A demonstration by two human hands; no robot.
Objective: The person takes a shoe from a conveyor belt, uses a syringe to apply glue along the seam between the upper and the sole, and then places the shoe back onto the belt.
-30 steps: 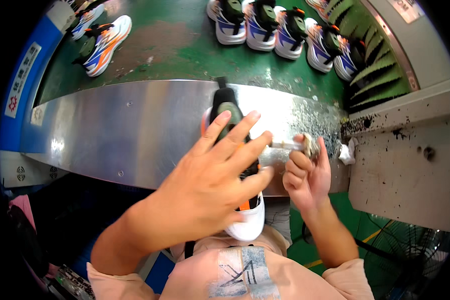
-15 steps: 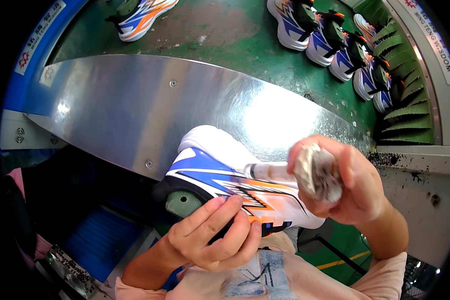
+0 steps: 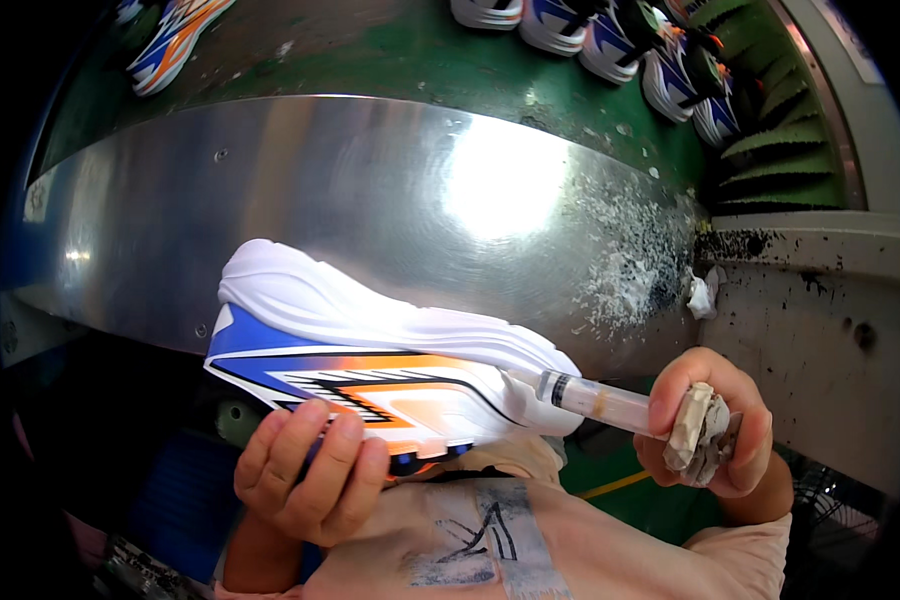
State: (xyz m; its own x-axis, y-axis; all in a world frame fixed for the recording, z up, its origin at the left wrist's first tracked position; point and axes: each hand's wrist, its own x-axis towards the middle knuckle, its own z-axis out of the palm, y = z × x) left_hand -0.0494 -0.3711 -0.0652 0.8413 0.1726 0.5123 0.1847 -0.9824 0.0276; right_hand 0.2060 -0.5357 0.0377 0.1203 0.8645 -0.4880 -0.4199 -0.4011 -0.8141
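Note:
A white, blue and orange sneaker (image 3: 400,375) lies on its side in front of me, its white sole turned to the far side and its toe to the right. My left hand (image 3: 310,470) grips the upper from the near side, near the laces. At the heel a green shoe last (image 3: 235,422) shows. My right hand (image 3: 715,375) is closed around a clear syringe (image 3: 605,403) and a whitish-grey lump (image 3: 698,432). The syringe's tip points at the seam between sole and upper near the toe; whether it touches cannot be made out.
Beyond the shoe runs a curved metal ledge (image 3: 340,200), with pale crumbs (image 3: 620,265) and a crumpled white scrap (image 3: 705,292) at its right. On the green belt (image 3: 370,60) behind stand several similar sneakers (image 3: 610,45). Green strip flaps (image 3: 790,165) hang at the right.
The sneaker has shifted left and lies more level, with my left hand on it. The syringe tip has gone from mid-seam to the toe end. The view has shifted too.

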